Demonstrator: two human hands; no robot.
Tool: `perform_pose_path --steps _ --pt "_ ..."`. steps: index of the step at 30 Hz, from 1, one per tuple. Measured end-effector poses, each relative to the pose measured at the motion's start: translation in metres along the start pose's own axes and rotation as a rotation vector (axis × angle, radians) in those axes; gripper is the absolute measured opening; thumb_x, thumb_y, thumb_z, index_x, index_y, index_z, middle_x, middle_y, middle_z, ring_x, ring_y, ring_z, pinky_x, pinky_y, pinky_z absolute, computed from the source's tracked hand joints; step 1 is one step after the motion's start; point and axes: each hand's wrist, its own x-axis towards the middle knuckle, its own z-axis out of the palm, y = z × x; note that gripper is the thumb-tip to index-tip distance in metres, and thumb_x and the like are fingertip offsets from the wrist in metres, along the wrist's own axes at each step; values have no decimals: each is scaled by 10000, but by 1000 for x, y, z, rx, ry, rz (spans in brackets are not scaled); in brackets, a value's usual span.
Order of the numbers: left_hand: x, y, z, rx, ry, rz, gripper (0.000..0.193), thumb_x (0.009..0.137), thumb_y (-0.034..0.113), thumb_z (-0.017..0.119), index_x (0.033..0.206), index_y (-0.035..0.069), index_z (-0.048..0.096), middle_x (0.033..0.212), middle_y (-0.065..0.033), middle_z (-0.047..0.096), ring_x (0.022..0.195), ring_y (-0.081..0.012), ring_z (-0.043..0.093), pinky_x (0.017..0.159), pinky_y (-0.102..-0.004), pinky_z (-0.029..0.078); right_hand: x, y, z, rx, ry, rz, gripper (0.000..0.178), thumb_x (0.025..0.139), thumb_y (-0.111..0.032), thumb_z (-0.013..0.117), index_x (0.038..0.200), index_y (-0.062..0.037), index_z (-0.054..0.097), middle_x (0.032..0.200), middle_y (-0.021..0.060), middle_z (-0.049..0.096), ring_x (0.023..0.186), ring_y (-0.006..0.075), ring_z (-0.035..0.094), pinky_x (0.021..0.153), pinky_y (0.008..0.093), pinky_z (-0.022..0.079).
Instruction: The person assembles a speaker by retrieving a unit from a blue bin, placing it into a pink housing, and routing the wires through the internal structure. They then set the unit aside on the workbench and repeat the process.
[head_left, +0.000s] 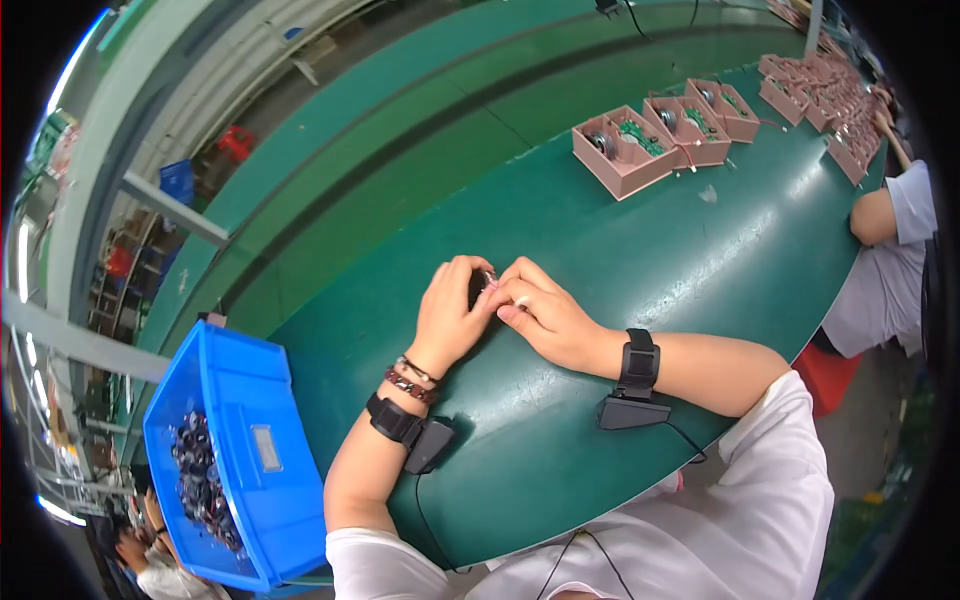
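Over the green tabletop (540, 410), both my hands meet with their fingertips close together. My left hand (449, 310) is closed on a small dark part with a shiny edge (487, 282), mostly hidden by the fingers. Beside it, my right hand (550, 318) pinches at the same spot. A small white bit (523, 302) shows at its fingers; I cannot tell what it is. Each wrist carries a black strapped device, and beaded bracelets sit on the left one.
At left, a blue bin (262, 400) holds many small black round parts (205, 480). Far right stand several pink open boxes (625, 180) with round metal parts and green circuit boards. More pink boxes (825, 95) are piled behind. A co-worker (890, 250) sits at the right edge.
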Motion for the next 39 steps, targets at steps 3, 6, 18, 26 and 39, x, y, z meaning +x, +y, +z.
perform_pose_path --steps 3,6,18,26,39 --pt "-3 -3 -3 -177 -16 -56 211 829 126 613 1019 48 564 1018 -123 607 948 -336 575 819 -400 468 -2 1 -3 32 -3 24 121 950 -34 508 1041 -17 587 1024 93 469 910 188 517 795 294 457" --pt "-4 6 -2 -162 39 49 176 821 104 604 986 51 576 1038 -101 606 967 -321 564 839 -392 458 -8 -2 -3 82 -37 35 136 950 -14 510 1079 -9 553 1043 99 470 923 172 530 802 284 464" --pt "-16 14 -7 170 38 241 173 778 79 608 948 105 594 1038 -65 586 1015 -252 537 832 -379 422 -10 -2 -3 308 70 126 170 965 20 461 1130 -22 448 1016 97 506 868 139 574 773 269 490" --pt "-19 11 -4 142 29 92 184 742 36 591 913 102 575 1090 -72 560 1019 -272 530 856 -388 417 -9 0 -8 113 106 53 107 940 32 481 1031 -21 503 981 85 530 821 131 550 736 255 469" --pt "-18 -2 -2 87 153 199 131 756 7 573 849 96 548 1098 -81 572 978 -275 544 844 -379 436 -9 -2 -11 -74 -59 -62 199 889 73 507 1071 -7 495 1054 112 522 869 174 557 809 286 465"
